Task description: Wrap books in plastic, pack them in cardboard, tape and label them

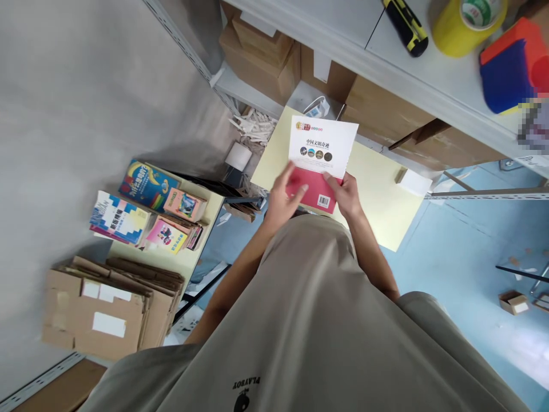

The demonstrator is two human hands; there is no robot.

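Observation:
A thin book (321,150) with a white upper cover, a red lower band and a barcode is held over a pale yellow table (377,189). My left hand (283,197) grips its lower left edge, thumb on the red band. My right hand (345,191) holds its lower right corner, fingers curled under it. Both forearms reach out from under my beige shirt.
A second yellow table at left carries several colourful books (148,209) and a stack of flattened cardboard boxes (103,309). A grey shelf holds brown boxes (261,48); its top bears a yellow tape roll (469,23), a utility knife (405,26) and a red-blue object (512,66). Blue floor at right.

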